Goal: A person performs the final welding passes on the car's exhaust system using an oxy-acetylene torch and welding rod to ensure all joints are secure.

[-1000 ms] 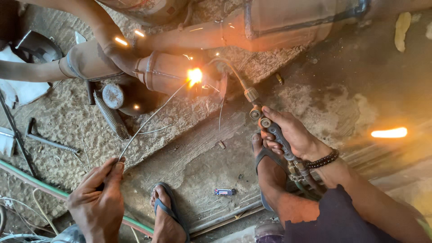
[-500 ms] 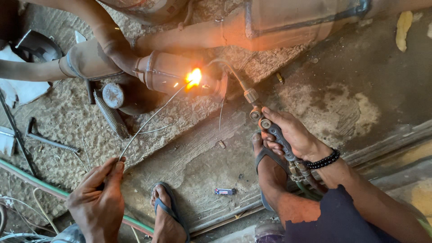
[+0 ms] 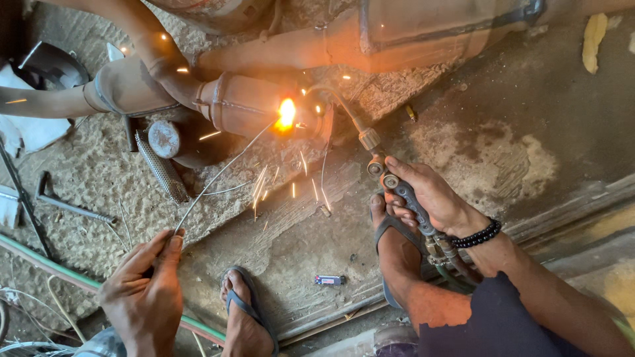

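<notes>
Left hand [image 3: 142, 291] pinching thin wire filler rod [image 3: 221, 173], right hand [image 3: 430, 195] gripping metal torch [image 3: 380, 168], rusty round exhaust pipe [image 3: 248, 106] glowing

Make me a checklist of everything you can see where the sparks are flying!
Surface: rough, dusty concrete floor.
Job's things: gas torch, thin filler rod, rusty exhaust pipe, bright flame with sparks.
Clutter: perforated tube, hammer, small lighter.
Hands: left hand pinches the rod; right hand grips the torch.
Cables: green hose, loose wires.
Surroundings: two sandalled feet.
</notes>
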